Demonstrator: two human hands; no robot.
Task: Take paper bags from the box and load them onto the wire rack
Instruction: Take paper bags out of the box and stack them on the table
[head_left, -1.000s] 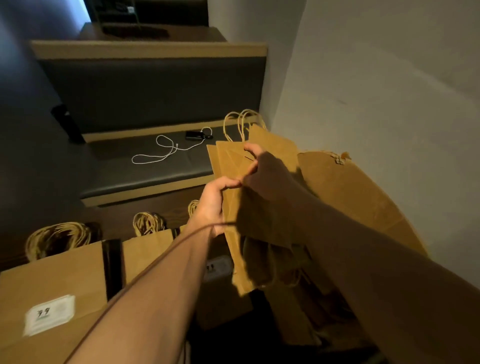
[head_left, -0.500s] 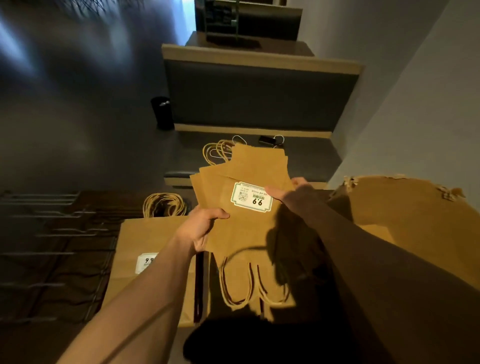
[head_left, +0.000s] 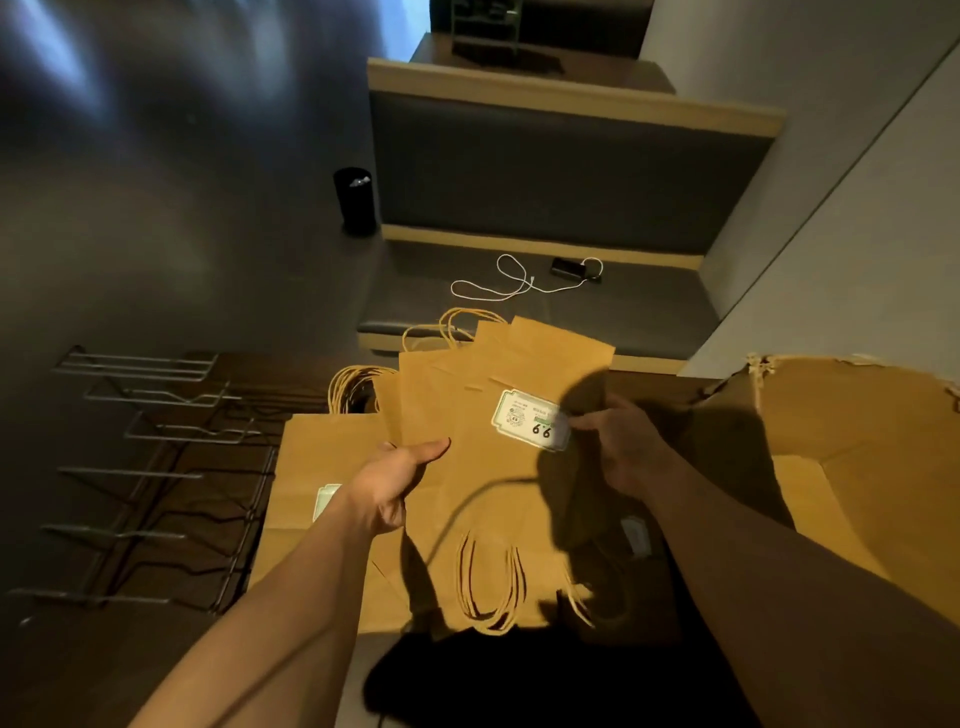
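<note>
I hold a fanned bundle of flat brown paper bags in front of me, white label up, twine handles hanging toward me. My left hand grips the bundle's left edge with the thumb on top. My right hand pinches its right side beside the label. The open cardboard box stands at the right. The wire rack lies at the left, its prongs bare. Under the bundle lies a stack of larger paper bags.
Ahead is a grey upholstered bench with a white cable and a small dark device on its seat. A black cylindrical bin stands on the floor left of the bench. A pale wall runs along the right.
The bundle has come out of the box and swung left, turning label side up with handles toward me. My view has swung left, bringing the wire rack in.
</note>
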